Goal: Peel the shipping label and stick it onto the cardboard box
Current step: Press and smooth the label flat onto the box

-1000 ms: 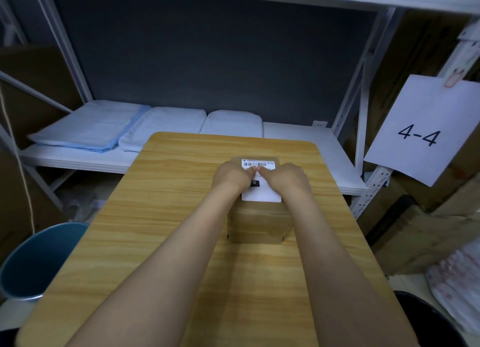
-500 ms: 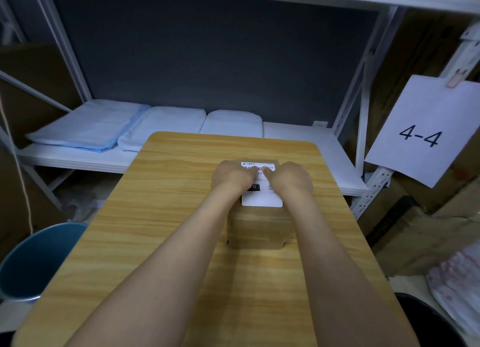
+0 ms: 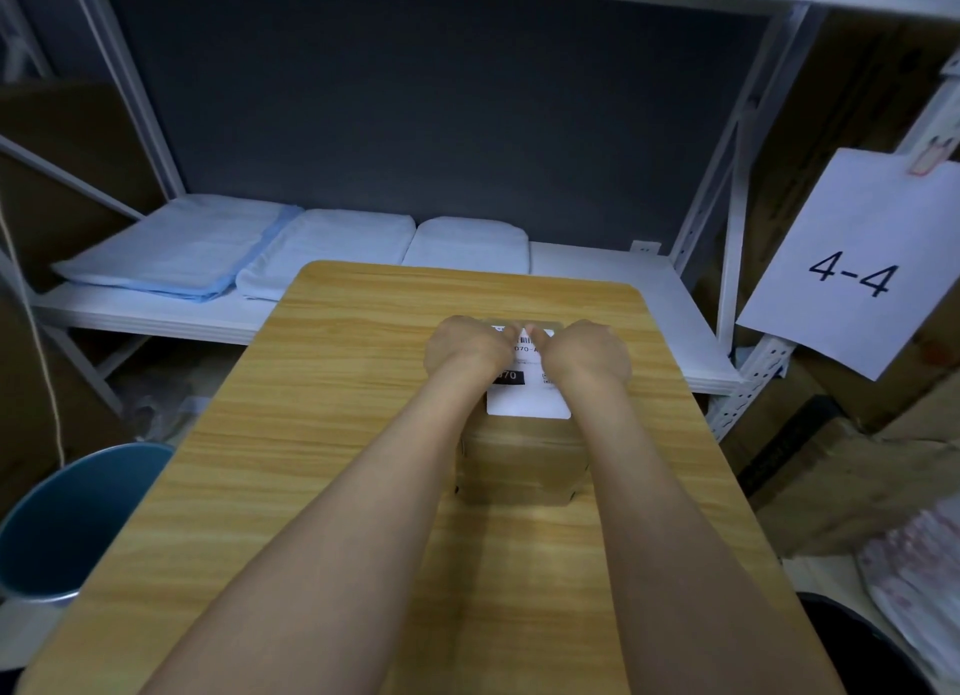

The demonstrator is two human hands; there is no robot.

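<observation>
Both hands have crept toward the label's far edge since 1 s ago. Left hand (image 3: 467, 351) and right hand (image 3: 587, 354) lie curled, fingertips down on the shipping label (image 3: 527, 400), gripping nothing. Label sits on top of the cardboard box (image 3: 519, 465), centre of frame, on the wooden table (image 3: 322, 413). Judgement: smoothing step; sweep firmly from middle outward to both edges, avoiding trapped bubbles and lifted corners.

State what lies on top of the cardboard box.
A white shipping label lies on the cardboard box. The left hand and right hand press on its far part, covering most of the print and the box top beneath.
</observation>
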